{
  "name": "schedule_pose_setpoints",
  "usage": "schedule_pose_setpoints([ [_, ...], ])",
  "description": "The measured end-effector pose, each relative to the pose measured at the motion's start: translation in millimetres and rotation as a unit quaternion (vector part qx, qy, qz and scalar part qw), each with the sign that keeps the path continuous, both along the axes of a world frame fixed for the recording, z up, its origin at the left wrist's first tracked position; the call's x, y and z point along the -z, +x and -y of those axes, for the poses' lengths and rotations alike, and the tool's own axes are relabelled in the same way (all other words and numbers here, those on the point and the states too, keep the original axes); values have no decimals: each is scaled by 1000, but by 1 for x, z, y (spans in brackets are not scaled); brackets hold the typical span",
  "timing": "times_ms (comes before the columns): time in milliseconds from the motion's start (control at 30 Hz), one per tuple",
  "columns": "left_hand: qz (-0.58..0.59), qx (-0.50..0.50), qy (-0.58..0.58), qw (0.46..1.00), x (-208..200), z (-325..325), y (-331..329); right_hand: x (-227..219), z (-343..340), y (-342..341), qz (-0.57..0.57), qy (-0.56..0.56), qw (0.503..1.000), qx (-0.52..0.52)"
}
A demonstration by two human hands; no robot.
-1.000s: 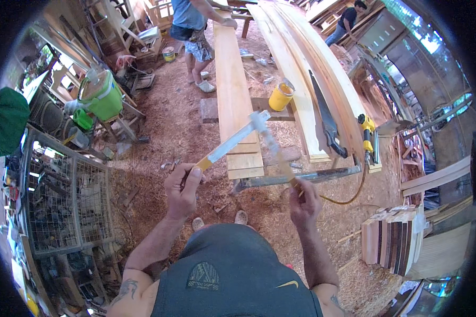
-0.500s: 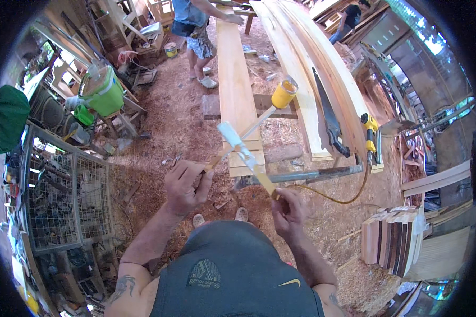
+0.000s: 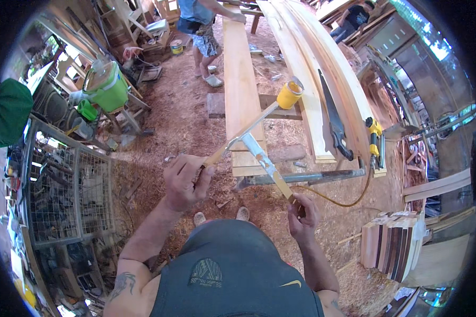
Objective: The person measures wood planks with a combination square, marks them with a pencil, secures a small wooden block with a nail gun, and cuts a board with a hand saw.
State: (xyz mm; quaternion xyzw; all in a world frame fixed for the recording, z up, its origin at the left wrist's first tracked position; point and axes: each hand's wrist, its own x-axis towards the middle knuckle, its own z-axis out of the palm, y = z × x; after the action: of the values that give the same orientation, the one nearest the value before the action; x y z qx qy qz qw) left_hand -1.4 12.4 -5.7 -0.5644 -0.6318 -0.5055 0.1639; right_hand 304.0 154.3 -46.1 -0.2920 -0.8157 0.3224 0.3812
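My left hand [image 3: 188,182] pinches the wooden handle of a slim tool [image 3: 251,122] with a narrow pale shaft. The far end of that shaft meets a small yellow can [image 3: 290,95]; whether the two are joined I cannot tell. Between thumb and fingers of my right hand [image 3: 303,214] is a flat wooden stick [image 3: 281,184], its far part smeared with whitish-blue paste. The stick's coated tip lies close against the pale shaft. Below the tools, the near end of a long plank [image 3: 241,100] points toward me.
On more planks [image 3: 301,74] at the right lie a handsaw [image 3: 333,119] and a yellow air nailer [image 3: 374,129] with a hose. A person in blue [image 3: 198,26] stands beyond, another [image 3: 354,18] sits far right. A green bucket [image 3: 110,90] and wire-mesh frame [image 3: 74,185] stand left.
My right hand has moved right and a little nearer, drawing the coated stick's tip along to the tool in my left hand. My left hand barely moves. The view has shifted slightly.
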Motion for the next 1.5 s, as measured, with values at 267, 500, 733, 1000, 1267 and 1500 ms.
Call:
schedule_pose_setpoints([
  [267, -32, 14, -7, 999, -2, -1, -6, -17, -2, -9, 44, 65, 997, -24],
  [500, -110, 38, 3, 993, -1, 3, -21, -39, -40, 8, 86, 83, 990, 68],
  [733, -120, 38, -4, 992, -2, 4, -24, -24, -54, 15, 13, 1, 996, 85],
  [1000, -108, 41, 16, 993, -2, -5, -18, -20, -27, -31, 16, 14, 999, 41],
  [1267, -103, 12, 13, 995, -3, -4, -29, -5, -2, -5, -3, -95, 995, -8],
  [1500, -125, 29, 8, 992, -4, -7, -26, -26, -35, -15, -101, -332, 938, -19],
])
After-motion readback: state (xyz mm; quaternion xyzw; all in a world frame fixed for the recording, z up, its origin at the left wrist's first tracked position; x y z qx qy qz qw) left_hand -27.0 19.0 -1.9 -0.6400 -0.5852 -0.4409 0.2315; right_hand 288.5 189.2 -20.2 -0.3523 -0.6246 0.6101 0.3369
